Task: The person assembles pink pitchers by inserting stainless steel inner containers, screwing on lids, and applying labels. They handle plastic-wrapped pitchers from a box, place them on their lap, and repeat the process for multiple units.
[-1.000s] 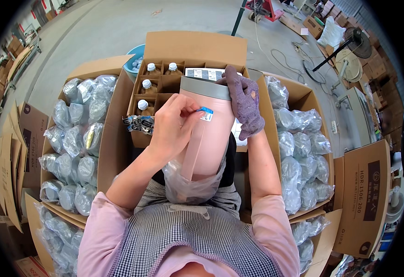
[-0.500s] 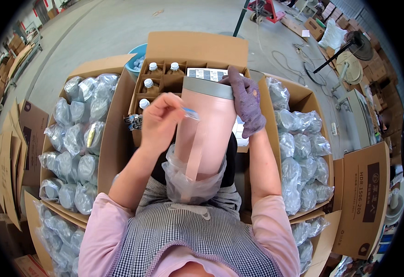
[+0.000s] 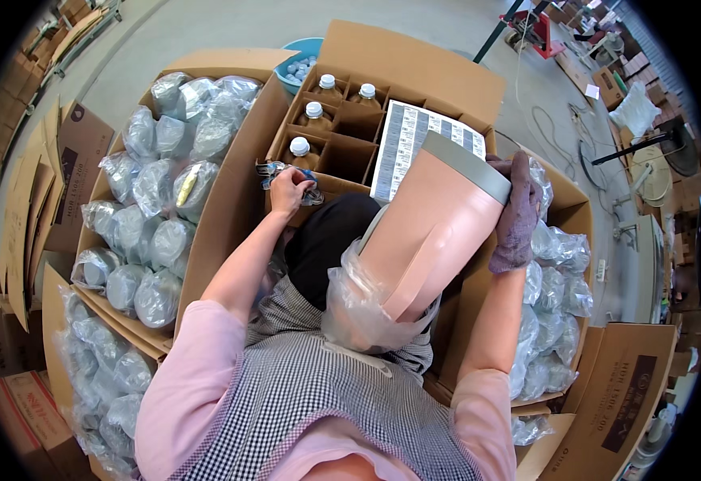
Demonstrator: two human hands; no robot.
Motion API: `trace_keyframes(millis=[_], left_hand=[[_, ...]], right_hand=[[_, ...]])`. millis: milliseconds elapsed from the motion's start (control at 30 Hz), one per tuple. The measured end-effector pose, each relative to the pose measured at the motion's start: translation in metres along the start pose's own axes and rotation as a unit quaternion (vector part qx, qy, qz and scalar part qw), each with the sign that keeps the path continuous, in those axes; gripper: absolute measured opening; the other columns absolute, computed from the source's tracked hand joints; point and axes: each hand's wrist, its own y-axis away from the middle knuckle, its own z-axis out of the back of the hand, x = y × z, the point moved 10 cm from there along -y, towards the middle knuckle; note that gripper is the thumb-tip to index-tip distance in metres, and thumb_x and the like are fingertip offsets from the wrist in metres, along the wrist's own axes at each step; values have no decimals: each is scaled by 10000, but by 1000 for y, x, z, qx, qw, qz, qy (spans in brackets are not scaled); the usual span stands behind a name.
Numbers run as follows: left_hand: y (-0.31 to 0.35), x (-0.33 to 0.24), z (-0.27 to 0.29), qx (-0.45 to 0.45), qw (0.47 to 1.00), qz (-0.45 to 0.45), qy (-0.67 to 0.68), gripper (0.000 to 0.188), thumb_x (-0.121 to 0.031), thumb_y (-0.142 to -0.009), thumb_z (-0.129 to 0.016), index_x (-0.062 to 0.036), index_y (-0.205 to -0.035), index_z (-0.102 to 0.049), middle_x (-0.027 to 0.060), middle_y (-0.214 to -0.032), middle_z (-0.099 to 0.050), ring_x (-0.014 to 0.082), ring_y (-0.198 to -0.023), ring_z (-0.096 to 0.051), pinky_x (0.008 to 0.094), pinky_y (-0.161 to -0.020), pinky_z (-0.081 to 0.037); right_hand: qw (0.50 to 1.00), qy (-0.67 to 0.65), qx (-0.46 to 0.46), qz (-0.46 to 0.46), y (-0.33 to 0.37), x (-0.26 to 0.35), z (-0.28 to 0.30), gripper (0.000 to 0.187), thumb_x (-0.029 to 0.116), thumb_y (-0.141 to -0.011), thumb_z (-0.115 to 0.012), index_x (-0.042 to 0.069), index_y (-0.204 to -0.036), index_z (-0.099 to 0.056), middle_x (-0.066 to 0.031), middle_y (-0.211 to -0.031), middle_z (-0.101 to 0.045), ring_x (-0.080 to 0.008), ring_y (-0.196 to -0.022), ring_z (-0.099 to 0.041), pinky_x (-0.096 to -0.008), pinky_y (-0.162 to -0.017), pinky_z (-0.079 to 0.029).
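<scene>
Pink jar (image 3: 434, 232) in gloved right hand (image 3: 517, 212); left hand (image 3: 288, 191) fingers' grip unclear, base bag-hidden.

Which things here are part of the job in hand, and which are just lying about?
In use:
- pink bottle, gripped near its top by the gloved right hand
- plastic bag around its lower end
- left hand at the tape dispenser
- sheet of labels
- divided carton with capped bottles

Lying about:
- boxes of bagged bottles
- blue tub
- flat cardboard
- fan
</scene>
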Motion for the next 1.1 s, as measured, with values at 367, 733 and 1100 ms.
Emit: trace_keyframes(millis=[367, 733, 1100], left_hand=[[12, -93, -20, -11, 907, -140, -397, 617, -345, -675, -855, -28, -1095, -534, 172, -1117, -547, 336, -1042, -555, 427, -874, -434], [-51, -95, -127, 375, 895, 7, 242, 590, -171, -747, -801, 5, -1222, -498, 225, -1162, -570, 350, -1030, -580, 434, -886, -477], [-55, -122, -180, 358, 886, 63, 288, 603, -85, -801, -754, 8, -1315, -452, 197, -1158, -619, 271, -1075, -598, 391, -924, -482]], right_hand=[[991, 16, 71, -116, -18, -27, -11, 483, 383, -1037, -380, 9, -966, -677, -78, -931, -706, -157, -835, -639, -303, -812, -487], [931, 272, 244, 20, -24, -168, 1, 727, 353, -763, -794, 109, -1377, -492, -165, -1376, -518, -321, -1274, -498, -379, -1067, -417], [839, 481, 234, -97, 2, -288, 5, 925, 697, -763, -598, 178, -1493, -369, -166, -1579, -243, -372, -1472, -159, -512, -1186, -49]])
